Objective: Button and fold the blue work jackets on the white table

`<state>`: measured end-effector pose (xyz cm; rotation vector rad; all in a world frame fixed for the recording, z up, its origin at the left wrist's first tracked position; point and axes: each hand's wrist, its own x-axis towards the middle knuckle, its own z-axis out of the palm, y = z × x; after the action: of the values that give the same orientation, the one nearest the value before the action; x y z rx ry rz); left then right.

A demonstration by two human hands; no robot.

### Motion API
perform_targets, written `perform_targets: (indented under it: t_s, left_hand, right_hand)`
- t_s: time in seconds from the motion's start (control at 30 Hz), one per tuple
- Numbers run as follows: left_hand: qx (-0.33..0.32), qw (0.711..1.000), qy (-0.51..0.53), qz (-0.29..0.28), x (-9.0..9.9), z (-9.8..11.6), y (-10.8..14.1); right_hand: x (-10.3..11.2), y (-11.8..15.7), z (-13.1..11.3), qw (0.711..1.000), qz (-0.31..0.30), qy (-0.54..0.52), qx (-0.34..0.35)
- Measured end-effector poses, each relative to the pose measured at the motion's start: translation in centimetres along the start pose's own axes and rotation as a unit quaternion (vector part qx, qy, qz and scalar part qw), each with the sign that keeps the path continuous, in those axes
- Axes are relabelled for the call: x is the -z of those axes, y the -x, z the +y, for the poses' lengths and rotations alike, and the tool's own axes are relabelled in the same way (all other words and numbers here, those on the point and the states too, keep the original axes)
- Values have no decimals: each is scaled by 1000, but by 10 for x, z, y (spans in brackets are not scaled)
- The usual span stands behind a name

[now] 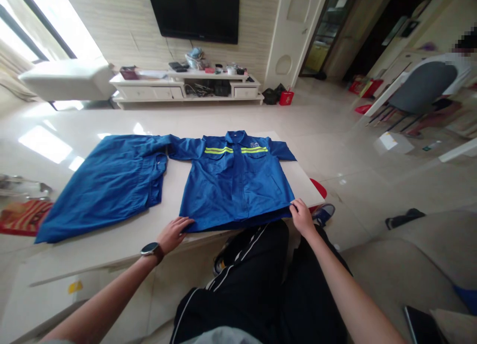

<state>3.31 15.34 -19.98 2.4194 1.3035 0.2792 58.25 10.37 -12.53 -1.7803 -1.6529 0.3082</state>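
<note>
A blue jacket [257,185] with yellow-green stripes across the chest lies front side up on the white table [171,185], its collar away from me. My left hand [176,233] is closed on the near left corner of its hem, with a watch on the wrist. At the near right corner, my right hand [301,215] pinches the hem. The hem hangs at the table's near edge, and its dark inside shows between my hands. A second blue garment [108,185], folded, lies on the left part of the table, touching the jacket's sleeve.
My legs [261,284] are against the table's near edge. Beyond the table stand a white TV cabinet [149,91] and a white bench [69,80]. A person [462,68] sits on a grey chair [425,88] at the far right. A phone [421,324] lies at the lower right.
</note>
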Motion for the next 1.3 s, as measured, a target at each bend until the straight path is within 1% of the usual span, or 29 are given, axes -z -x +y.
perform_targets:
  t_s: [0.07, 0.13, 0.2, 0.27, 0.3, 0.37, 0.4, 0.43, 0.47, 0.5, 0.53, 0.57, 0.6, 0.63, 0.67, 0.7, 0.73, 0.77, 0.83, 0.93, 1.0, 1.17, 1.23, 1.3]
  left_hand:
    - [13, 1000, 13, -7, 12, 5, 13]
    - [12, 999, 38, -32, 27, 12, 30]
    - [26, 995, 69, -60, 42, 21, 47]
    - [56, 986, 112, -108, 55, 32, 61]
    - [75, 976, 142, -146, 61, 37, 64]
    - [116, 939, 216, -242, 70, 41, 61]
    - [132, 917, 253, -279, 74, 38, 53]
    - [144, 901, 282, -295, 77, 33, 41]
    - [154, 898, 300, -284, 79, 24, 25]
    - [162, 908, 301, -241, 79, 11, 7]
    - [173, 927, 284, -172, 79, -3, -13]
    - [187, 946, 250, -90, 76, -19, -34]
    - [208, 957, 202, -8, 73, -36, -55]
    - [230, 958, 158, 58, 68, -51, -75]
    - [248, 955, 122, 107, 62, -64, -92]
    - [259, 952, 94, 137, 55, -74, -107]
    - [264, 950, 73, 151, 47, -82, -119]
    - [262, 951, 54, 156, 40, -87, -128]
    - [251, 955, 15, 159, 26, -90, -137]
    - [243, 955, -33, 169, 13, -88, -138]
    - [243, 954, -44, 171, 9, -88, -137]
    - [248, 951, -46, 181, 7, -93, -137]
    - [251, 950, -44, 183, 6, -95, -137]
    - [252, 950, -42, 182, 6, -95, -137]
  right_hand:
    - [22, 15, -5, 999, -35, -17, 16]
    - [44, 38, -5, 997, -68, -21, 14]
    - [64, 65, -2, 995, -102, -14, -5]
    - [80, 91, 4, 987, -156, -7, -34]
    - [87, 102, 6, 979, -199, -6, -49]
    - [98, 116, 9, 949, -304, -9, -80]
    - [102, 118, 9, 932, -350, -9, -96]
    - [104, 117, 9, 918, -382, -8, -109]
    - [105, 112, 7, 911, -396, -2, -118]
    - [105, 105, 5, 912, -392, 7, -120]
    - [102, 95, 2, 920, -374, 19, -116]
    - [98, 83, -2, 930, -349, 31, -108]
    - [91, 70, -6, 940, -323, 41, -100]
    - [83, 55, -12, 948, -299, 49, -93]
    - [73, 41, -17, 955, -278, 54, -89]
    - [62, 26, -23, 960, -260, 58, -87]
    - [49, 12, -29, 964, -245, 61, -86]
    - [37, -2, -35, 967, -234, 62, -85]
    - [9, -28, -46, 970, -224, 52, -77]
    - [-36, -70, -60, 974, -217, 21, -65]
    - [-69, -103, -68, 978, -198, 16, -69]
    - [-162, -194, -82, 982, -154, 42, -100]
    - [-194, -222, -85, 983, -136, 53, -113]
    - [-219, -241, -86, 983, -123, 53, -125]
